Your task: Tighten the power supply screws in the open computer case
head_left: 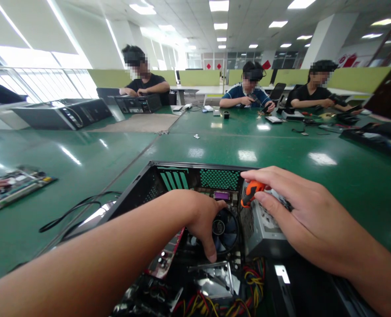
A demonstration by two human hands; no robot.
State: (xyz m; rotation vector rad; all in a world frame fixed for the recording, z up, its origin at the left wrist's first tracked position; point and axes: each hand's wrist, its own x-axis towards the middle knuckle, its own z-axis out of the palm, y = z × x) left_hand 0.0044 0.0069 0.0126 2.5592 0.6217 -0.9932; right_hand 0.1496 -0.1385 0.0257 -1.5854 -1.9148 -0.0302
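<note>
Nearest you, multicoloured cables [255, 281] lie bundled inside the open computer case [142, 189]. Your left hand [200, 215] reaches over the black cooling fan [228, 233], thumb and fingers apart about its edge; whether they grip cannot be told. Your right hand [303, 213] has its fingers clamped on an orange-and-black screwdriver handle [252, 193], beside the metal power supply [270, 240]. The case stands on the green table [195, 147]; a person in blue [237, 97] sits across it.

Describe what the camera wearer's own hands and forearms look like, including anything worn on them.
The left hand and right hand are ungloved, with no rings or watch visible. The left forearm and right forearm are bare to the picture's edge; no sleeves show.
</note>
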